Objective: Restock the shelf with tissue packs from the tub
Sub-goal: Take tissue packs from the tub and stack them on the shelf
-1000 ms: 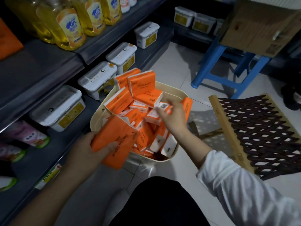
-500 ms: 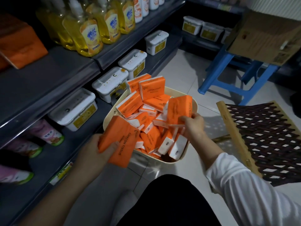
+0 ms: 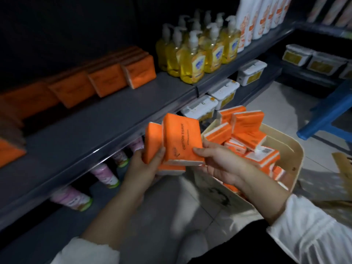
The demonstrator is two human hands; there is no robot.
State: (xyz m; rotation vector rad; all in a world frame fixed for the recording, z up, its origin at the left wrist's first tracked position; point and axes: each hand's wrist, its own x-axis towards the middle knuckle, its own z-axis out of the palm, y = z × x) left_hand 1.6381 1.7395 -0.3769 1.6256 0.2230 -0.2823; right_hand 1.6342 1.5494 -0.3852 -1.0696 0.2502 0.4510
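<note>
Left hand (image 3: 144, 168): gripping an orange tissue pack (image 3: 152, 143) just left of the tub (image 3: 293, 159), with the thumb lying across its face. Another pack seems to be sitting beneath it, though the count is not plain.

Right hand (image 3: 219, 164): pinching a second pack (image 3: 181, 140), thumb on the printed face and fingers under it, and pressing it against the first.

Change: half a second ago this hand was lifting its pack out of the tub, apart from the left. Now both hands are meeting above and left of the tub. By the look of it, a handful is being gathered for shelving.

Second pack: standing near upright, long axis running bottom to top, broad face toward the camera, white end pointing down.

Tub: holding many packs yet.

Shelf (image 3: 106, 119), up and left of the tub: carrying a row of packs (image 3: 106, 80) with bare space in front. Pump bottles (image 3: 192, 61) are standing beyond the tub.
</note>
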